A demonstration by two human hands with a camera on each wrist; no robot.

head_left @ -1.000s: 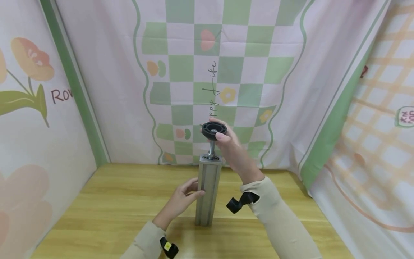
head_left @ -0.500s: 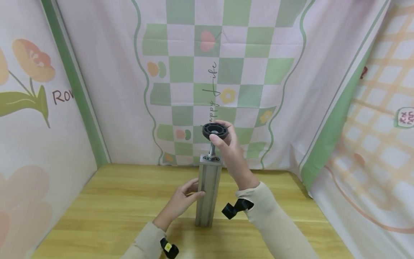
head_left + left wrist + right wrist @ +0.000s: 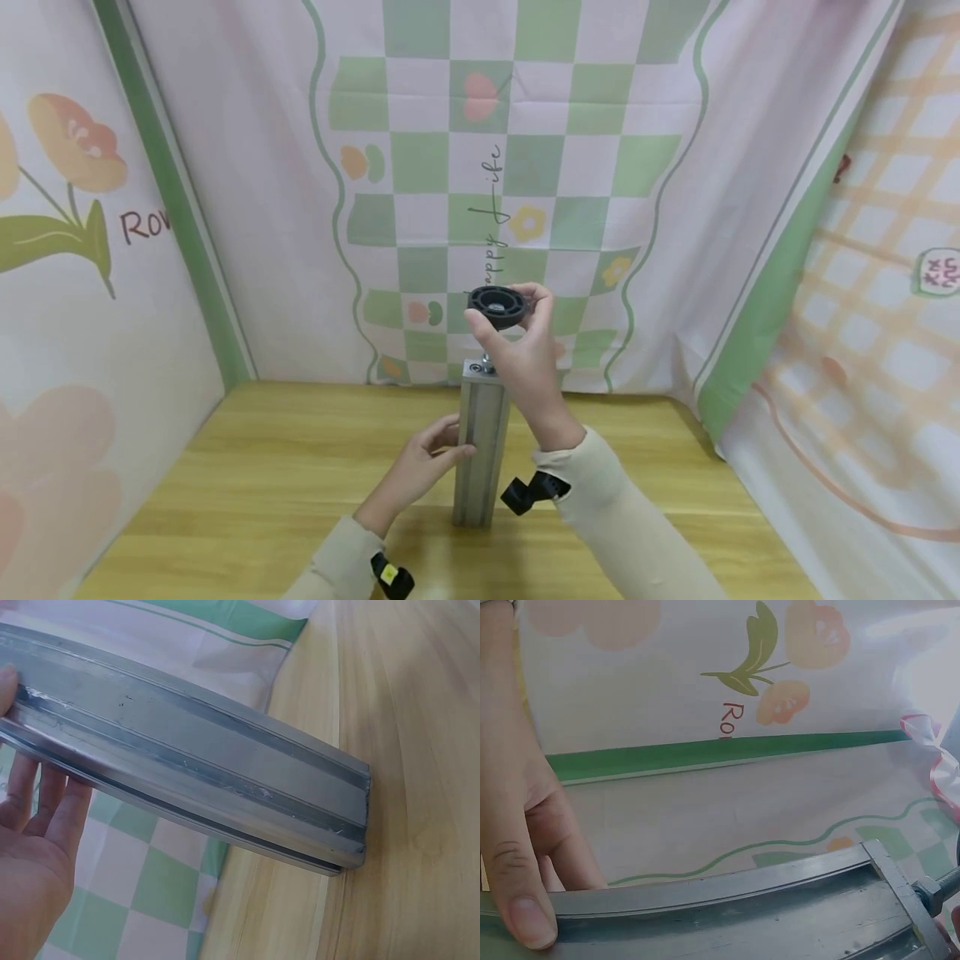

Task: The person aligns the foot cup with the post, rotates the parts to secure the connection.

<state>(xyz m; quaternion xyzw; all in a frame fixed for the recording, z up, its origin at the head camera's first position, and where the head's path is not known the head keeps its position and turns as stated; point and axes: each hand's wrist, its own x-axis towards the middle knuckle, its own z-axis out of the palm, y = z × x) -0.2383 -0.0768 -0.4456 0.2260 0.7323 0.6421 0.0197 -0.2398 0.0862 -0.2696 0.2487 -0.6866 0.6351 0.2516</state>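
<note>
An aluminium profile (image 3: pixel 480 450) stands upright on the wooden table, its lower end resting on the surface. A threaded bolt with a nut (image 3: pixel 928 894) rises from its end plate and carries a round black leveling foot (image 3: pixel 498 307) at the top. My left hand (image 3: pixel 423 462) holds the profile at mid-height, thumb on the near face and fingers round the left side. In the left wrist view the fingers (image 3: pixel 67 817) lie along the profile's edge. My right hand (image 3: pixel 528 358) grips the rim of the leveling foot between thumb and fingers, covering part of the bolt.
The wooden table (image 3: pixel 285 467) spreads around the profile's base. Behind it hangs a green-checked curtain (image 3: pixel 420 158), with printed cloth on the left (image 3: pixel 67 333) and on the right (image 3: pixel 885 333). Black wrist mounts (image 3: pixel 536 492) sit on both sleeves.
My right hand has turned round the leveling foot, its thumb sweeping from the right side of the rim to the left. The left hand and the profile have stayed in place.
</note>
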